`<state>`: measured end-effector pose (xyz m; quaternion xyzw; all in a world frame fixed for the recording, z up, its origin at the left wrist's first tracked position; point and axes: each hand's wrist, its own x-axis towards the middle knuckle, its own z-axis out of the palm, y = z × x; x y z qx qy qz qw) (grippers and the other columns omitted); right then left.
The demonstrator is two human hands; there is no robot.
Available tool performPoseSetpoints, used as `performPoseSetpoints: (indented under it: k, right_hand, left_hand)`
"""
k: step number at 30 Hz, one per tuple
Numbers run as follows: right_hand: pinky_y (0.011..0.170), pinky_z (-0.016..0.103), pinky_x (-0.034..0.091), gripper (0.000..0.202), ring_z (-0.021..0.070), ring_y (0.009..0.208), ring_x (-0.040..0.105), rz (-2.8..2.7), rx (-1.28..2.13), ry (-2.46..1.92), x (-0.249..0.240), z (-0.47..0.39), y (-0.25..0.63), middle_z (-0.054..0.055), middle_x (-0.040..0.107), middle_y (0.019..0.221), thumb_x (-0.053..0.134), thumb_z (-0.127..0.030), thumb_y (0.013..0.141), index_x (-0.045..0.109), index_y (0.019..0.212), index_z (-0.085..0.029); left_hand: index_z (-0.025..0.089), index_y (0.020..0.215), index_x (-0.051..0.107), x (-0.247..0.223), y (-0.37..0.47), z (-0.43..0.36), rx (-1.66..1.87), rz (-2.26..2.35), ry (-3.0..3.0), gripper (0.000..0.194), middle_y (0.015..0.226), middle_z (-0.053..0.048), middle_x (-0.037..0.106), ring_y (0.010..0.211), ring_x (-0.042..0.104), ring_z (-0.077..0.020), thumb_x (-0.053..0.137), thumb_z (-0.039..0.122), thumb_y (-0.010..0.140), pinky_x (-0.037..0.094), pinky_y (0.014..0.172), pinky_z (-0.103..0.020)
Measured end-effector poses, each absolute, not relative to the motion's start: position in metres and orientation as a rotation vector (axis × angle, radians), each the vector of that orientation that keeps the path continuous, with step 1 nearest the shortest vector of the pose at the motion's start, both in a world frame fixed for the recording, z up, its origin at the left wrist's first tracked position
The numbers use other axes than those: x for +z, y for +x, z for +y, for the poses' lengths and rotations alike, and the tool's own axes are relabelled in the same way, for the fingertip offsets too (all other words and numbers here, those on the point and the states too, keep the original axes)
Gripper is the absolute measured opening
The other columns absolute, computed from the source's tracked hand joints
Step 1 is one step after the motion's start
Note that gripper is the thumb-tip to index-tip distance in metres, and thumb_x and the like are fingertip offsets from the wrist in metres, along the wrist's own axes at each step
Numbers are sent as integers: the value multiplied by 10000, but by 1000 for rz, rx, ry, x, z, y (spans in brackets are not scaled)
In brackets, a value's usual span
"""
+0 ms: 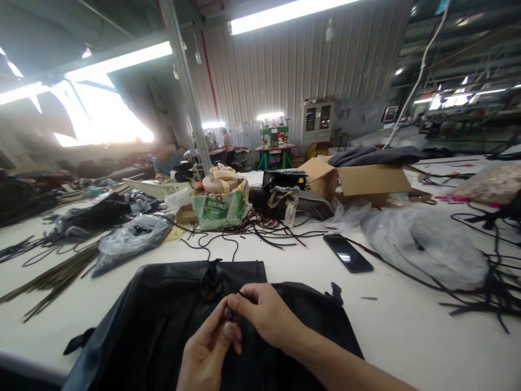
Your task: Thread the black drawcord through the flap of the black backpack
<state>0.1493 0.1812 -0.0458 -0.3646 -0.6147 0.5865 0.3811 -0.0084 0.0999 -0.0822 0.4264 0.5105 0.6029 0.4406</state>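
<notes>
A black bag with buckles and straps lies on the white table at the near edge. Over its middle, my left hand pinches a small black cord end between thumb and fingers. My right hand closes its thumb and index finger on the upper part of that same piece, its fingertips touching those of my left hand. A dark drawstring gather shows on the bag just behind the hands. The lower part of the bag runs out of view.
On the white table are a phone, loose black cords, a green box of strap rolls, clear plastic bags and a cardboard box. Cord bundles lie left. A person stands far back.
</notes>
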Motion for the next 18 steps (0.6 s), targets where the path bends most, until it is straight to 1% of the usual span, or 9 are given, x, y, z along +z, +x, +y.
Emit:
performPoseSetpoints:
  k: [2, 6, 8, 12, 15, 16, 18]
  right_hand:
    - [655, 285, 386, 580, 127, 650, 508, -1553, 1556, -946, -41, 181, 151, 1, 656, 682, 801, -710, 884, 742, 764, -146]
    - [581, 277, 323, 512, 91, 530, 375, -1436, 1723, -1010, -32, 178, 155, -68, 516, 547, 839, -648, 862, 698, 730, -174]
    - [551, 273, 295, 518, 85, 505, 348, -1395, 1745, -1015, -31, 177, 154, -83, 477, 517, 852, -650, 846, 673, 713, -183]
    - [523, 271, 261, 596, 87, 510, 336, -1382, 1765, -970, -38, 176, 152, -81, 474, 529, 841, -746, 822, 655, 727, -187]
    - [539, 279, 253, 643, 100, 569, 342, -1476, 1650, -1003, -46, 179, 151, -72, 456, 566, 844, -793, 805, 661, 735, -180]
    - [554, 283, 263, 657, 107, 592, 354, -1518, 1591, -1013, -48, 181, 152, -62, 464, 583, 829, -808, 816, 672, 739, -175]
    - [593, 290, 299, 692, 125, 628, 389, -1584, 1508, -999, -48, 185, 155, -41, 488, 617, 733, -849, 884, 704, 764, -167]
  left_hand:
    - [159, 1394, 793, -85, -7, 99, 1530, 1305, 1042, 719, 715, -21, 729, 677, 667, -168, 890, 632, 862, 584, 731, -270]
    - [122, 1430, 764, -89, -7, 97, 1522, 1373, 1052, 801, 770, -36, 739, 695, 634, -161, 882, 671, 858, 554, 703, -260]
    - [126, 1446, 754, -90, -10, 97, 1510, 1351, 1059, 800, 792, -45, 736, 710, 635, -166, 860, 682, 879, 552, 697, -268]
    - [137, 1468, 738, -87, -12, 98, 1511, 1289, 1052, 777, 791, -50, 723, 720, 645, -173, 841, 667, 909, 555, 687, -274]
    - [149, 1399, 787, -84, -6, 99, 1551, 1283, 995, 700, 741, -33, 696, 689, 632, -161, 869, 632, 899, 548, 668, -260]
    - [157, 1361, 809, -82, -3, 99, 1573, 1264, 961, 664, 736, -31, 693, 678, 631, -158, 876, 625, 895, 548, 657, -256]
    - [188, 1293, 842, -79, 3, 98, 1612, 1199, 882, 603, 797, -45, 725, 661, 634, -156, 910, 606, 864, 550, 617, -256]
